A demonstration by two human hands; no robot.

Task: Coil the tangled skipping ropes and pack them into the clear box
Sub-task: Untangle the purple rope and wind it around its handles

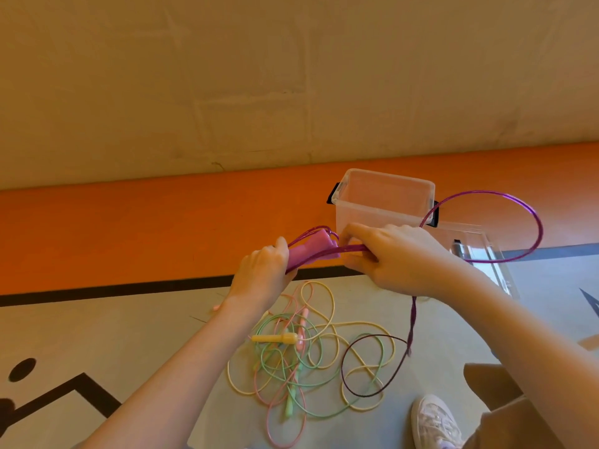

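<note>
Two hands wound a purple rope around its handles, above a tangle of ropes on the floor.

The left hand (262, 273) gripped the pink handles (308, 251), its fingers curled round them, with purple rope (538, 222) looped over their far end. The right hand (398, 254) pinched the rope just beside the handles; from there the rope arced out to the right past the box (382, 202) and hung down to a dark loop on the floor (129, 335). The clear box stood open against the orange strip, its lid (479, 251) lying just to its right. Yellow, green and pink ropes (308, 361) lay tangled below the hands, a yellow handle (275, 338) among them. A white shoe (436, 422) showed at lower right.
</note>
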